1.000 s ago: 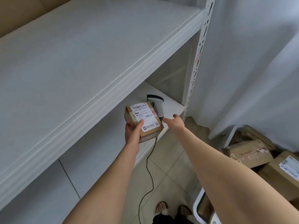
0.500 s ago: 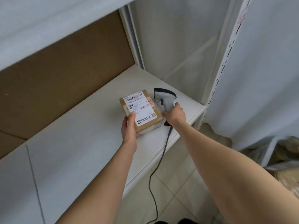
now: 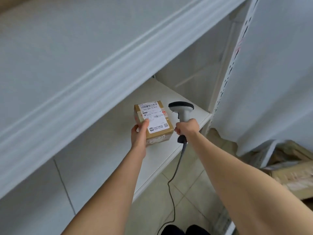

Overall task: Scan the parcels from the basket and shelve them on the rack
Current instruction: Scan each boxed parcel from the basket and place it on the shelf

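A small brown cardboard parcel (image 3: 155, 122) with a white barcode label on top is over the lower shelf (image 3: 105, 158) of the white rack. My left hand (image 3: 139, 135) grips its near left corner, thumb on the label. Just to its right, my right hand (image 3: 186, 127) grips the handle of a grey corded barcode scanner (image 3: 182, 108), whose head points away over the shelf. Whether the parcel rests on the shelf or is held just above it I cannot tell.
The upper shelf (image 3: 84, 48) juts out above the hands. A perforated white upright (image 3: 232, 65) stands at the rack's right end, with a white curtain (image 3: 279, 65) beyond. Cardboard parcels (image 3: 291, 173) lie at the lower right. The scanner's cable (image 3: 171, 187) hangs to the tiled floor.
One second ago my right hand reached open toward the scanner lying on the shelf; now it grips the handle and the scanner stands raised. The parcel stays in my left hand.
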